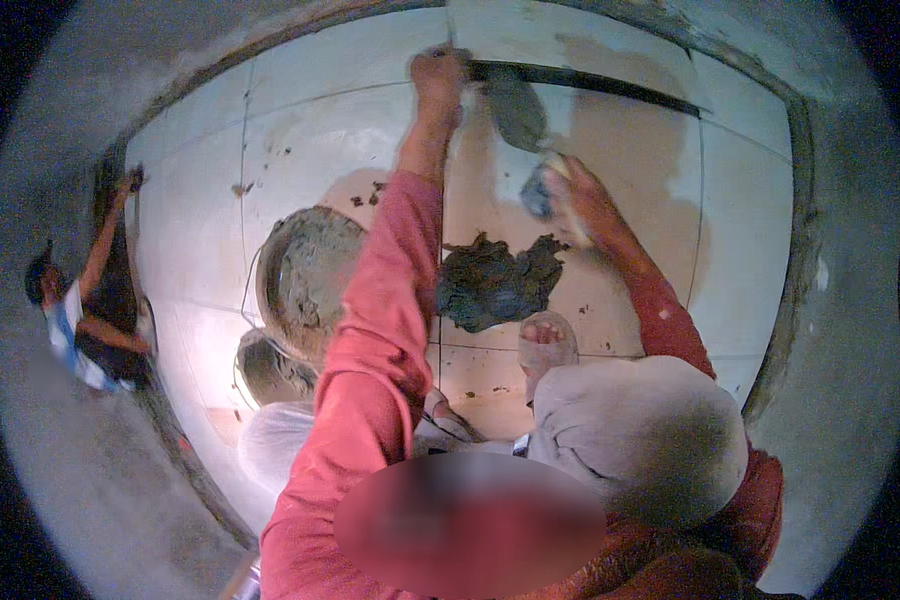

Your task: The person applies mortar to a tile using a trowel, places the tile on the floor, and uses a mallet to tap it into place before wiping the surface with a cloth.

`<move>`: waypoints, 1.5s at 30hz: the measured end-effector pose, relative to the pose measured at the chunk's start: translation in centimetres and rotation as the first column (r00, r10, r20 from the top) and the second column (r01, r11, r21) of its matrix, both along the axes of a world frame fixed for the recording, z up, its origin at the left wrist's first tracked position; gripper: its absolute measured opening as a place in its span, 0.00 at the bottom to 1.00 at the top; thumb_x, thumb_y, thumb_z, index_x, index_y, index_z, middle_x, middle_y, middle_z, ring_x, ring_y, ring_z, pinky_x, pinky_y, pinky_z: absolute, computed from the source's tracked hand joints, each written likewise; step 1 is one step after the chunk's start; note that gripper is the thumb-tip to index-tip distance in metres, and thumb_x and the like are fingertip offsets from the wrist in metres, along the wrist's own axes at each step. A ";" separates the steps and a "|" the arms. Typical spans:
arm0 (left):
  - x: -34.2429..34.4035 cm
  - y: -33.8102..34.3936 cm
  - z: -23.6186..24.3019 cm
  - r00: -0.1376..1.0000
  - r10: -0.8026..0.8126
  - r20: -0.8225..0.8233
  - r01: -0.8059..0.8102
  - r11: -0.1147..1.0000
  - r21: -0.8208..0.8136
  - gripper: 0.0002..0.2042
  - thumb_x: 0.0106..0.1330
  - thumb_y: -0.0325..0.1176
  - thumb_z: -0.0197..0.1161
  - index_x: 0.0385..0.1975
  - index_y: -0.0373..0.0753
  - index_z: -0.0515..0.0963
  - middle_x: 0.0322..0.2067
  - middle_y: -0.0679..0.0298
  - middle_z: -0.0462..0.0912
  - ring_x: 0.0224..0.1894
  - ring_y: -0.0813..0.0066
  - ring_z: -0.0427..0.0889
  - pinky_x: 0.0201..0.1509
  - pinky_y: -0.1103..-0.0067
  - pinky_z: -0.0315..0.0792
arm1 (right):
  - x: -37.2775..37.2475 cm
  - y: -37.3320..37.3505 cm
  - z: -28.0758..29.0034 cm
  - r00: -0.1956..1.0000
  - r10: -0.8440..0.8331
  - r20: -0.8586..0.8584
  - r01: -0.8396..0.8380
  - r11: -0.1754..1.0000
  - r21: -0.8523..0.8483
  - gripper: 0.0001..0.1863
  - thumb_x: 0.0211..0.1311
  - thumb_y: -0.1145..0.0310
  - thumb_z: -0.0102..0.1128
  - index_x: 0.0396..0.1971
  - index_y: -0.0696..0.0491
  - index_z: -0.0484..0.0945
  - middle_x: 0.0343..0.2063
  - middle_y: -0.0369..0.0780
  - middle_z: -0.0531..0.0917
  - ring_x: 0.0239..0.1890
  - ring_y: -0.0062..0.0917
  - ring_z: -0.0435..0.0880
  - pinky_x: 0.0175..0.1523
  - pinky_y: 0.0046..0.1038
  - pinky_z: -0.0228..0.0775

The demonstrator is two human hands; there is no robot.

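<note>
My left hand is closed near the far edge of the tiled floor, at the left end of a long dark gap between pale tiles. Something thin sticks up beside its fingers, too small to make out. Farther right, my right hand is blurred by motion and wrapped round a trowel. The trowel's grey, leaf-shaped blade points away to the left, close under the gap. A bluish blurred patch lies by that hand. Between my arms a dark heap of wet mortar sits on the tiles.
A large bucket of grey mortar stands left of my left arm, a smaller bucket just nearer. At far left a person crouches by the floor's edge, arms stretched out. My bare foot is beside the heap. Mortar crumbs dot the tiles.
</note>
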State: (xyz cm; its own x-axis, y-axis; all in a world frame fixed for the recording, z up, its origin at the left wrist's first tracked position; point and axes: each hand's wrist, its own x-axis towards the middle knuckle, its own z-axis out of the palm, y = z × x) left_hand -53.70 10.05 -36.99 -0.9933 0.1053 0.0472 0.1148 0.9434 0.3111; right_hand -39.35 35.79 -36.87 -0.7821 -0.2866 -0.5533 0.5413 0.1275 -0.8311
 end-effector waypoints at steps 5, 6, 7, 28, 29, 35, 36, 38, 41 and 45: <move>6.7 8.5 8.0 0.838 0.541 0.078 -0.218 0.201 0.955 0.20 0.57 0.35 0.70 0.45 0.29 0.80 0.36 0.50 0.86 0.39 0.58 0.86 0.44 0.65 0.78 | 4.5 3.8 -1.0 0.949 0.261 -0.178 -0.205 0.938 0.281 0.31 0.72 0.56 0.60 0.69 0.51 0.64 0.41 0.35 0.80 0.30 0.17 0.76 0.31 0.23 0.72; 4.9 11.9 7.9 0.752 0.642 -0.148 -0.062 0.293 0.954 0.20 0.55 0.33 0.72 0.45 0.29 0.78 0.34 0.53 0.84 0.37 0.56 0.84 0.45 0.63 0.78 | 4.9 7.1 -3.0 0.808 0.450 -0.381 -0.269 0.856 0.442 0.32 0.72 0.56 0.60 0.70 0.51 0.64 0.44 0.37 0.81 0.32 0.18 0.77 0.34 0.24 0.73; 5.7 14.3 11.1 0.824 0.564 -0.047 -0.033 0.131 0.991 0.19 0.55 0.34 0.72 0.43 0.30 0.77 0.35 0.52 0.82 0.38 0.54 0.83 0.49 0.62 0.77 | 4.9 8.4 -3.4 0.754 0.549 -0.361 -0.312 0.783 0.538 0.32 0.72 0.56 0.60 0.70 0.52 0.64 0.47 0.38 0.80 0.34 0.20 0.78 0.36 0.26 0.74; -9.7 18.9 6.4 0.988 0.128 0.087 -0.133 0.990 0.056 0.17 0.68 0.34 0.56 0.52 0.36 0.84 0.55 0.49 0.81 0.58 0.55 0.78 0.64 0.57 0.68 | -8.7 -10.4 9.6 0.144 0.934 -0.327 -0.401 0.357 0.844 0.28 0.70 0.56 0.59 0.64 0.53 0.70 0.62 0.45 0.74 0.65 0.34 0.70 0.70 0.34 0.57; -9.3 18.1 6.0 0.987 0.116 0.110 -0.122 0.991 0.054 0.17 0.68 0.34 0.56 0.52 0.37 0.85 0.56 0.49 0.81 0.58 0.56 0.78 0.64 0.56 0.69 | -8.1 -12.0 9.2 0.102 0.932 -0.349 -0.439 0.357 0.824 0.27 0.70 0.56 0.59 0.64 0.54 0.71 0.61 0.45 0.75 0.64 0.34 0.70 0.69 0.34 0.58; -4.4 15.6 9.2 0.989 -0.134 0.055 0.124 0.979 0.164 0.16 0.68 0.33 0.58 0.51 0.36 0.83 0.55 0.49 0.81 0.59 0.55 0.79 0.62 0.57 0.73 | -2.6 -18.2 9.5 -0.094 0.903 -0.420 -0.587 0.291 0.756 0.25 0.68 0.58 0.58 0.61 0.54 0.73 0.58 0.47 0.77 0.60 0.37 0.74 0.65 0.37 0.62; -4.3 15.6 9.3 0.989 -0.139 0.057 0.124 0.972 0.201 0.16 0.68 0.33 0.58 0.52 0.36 0.83 0.55 0.49 0.81 0.59 0.55 0.79 0.62 0.57 0.74 | -2.0 -18.5 9.4 -0.106 0.899 -0.426 -0.599 0.284 0.748 0.25 0.68 0.58 0.57 0.60 0.54 0.73 0.57 0.47 0.77 0.59 0.38 0.74 0.65 0.37 0.63; -3.5 14.7 9.1 0.990 -0.116 0.082 0.087 0.953 0.289 0.16 0.69 0.33 0.58 0.52 0.35 0.82 0.54 0.49 0.81 0.58 0.55 0.80 0.61 0.58 0.75 | -0.6 -18.5 9.1 -0.124 0.888 -0.443 -0.641 0.269 0.719 0.24 0.67 0.59 0.57 0.59 0.54 0.74 0.56 0.48 0.78 0.58 0.39 0.76 0.63 0.38 0.65; -2.8 11.9 9.0 0.991 -0.057 0.120 -0.007 0.877 0.480 0.15 0.70 0.33 0.58 0.52 0.34 0.81 0.54 0.49 0.81 0.57 0.55 0.80 0.60 0.58 0.76 | 1.8 -18.8 8.6 -0.147 0.857 -0.494 -0.689 0.270 0.673 0.23 0.66 0.60 0.57 0.58 0.55 0.75 0.54 0.48 0.79 0.56 0.40 0.77 0.61 0.39 0.67; -3.6 11.3 13.2 0.988 -0.102 0.116 -0.039 0.562 0.826 0.15 0.71 0.32 0.57 0.53 0.33 0.79 0.53 0.49 0.81 0.55 0.55 0.81 0.58 0.60 0.78 | 2.1 -17.7 9.1 -0.151 0.862 -0.484 -0.646 0.285 0.709 0.22 0.65 0.61 0.56 0.55 0.55 0.76 0.52 0.49 0.81 0.53 0.42 0.80 0.58 0.41 0.70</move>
State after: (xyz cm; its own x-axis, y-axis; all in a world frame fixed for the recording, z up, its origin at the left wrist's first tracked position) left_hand -57.33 21.35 -23.78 -0.9926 0.1215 -0.0024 0.0299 0.2628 0.9644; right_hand -37.22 18.07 -27.76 -0.1111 -0.9878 -0.1088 -0.7862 0.1543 -0.5984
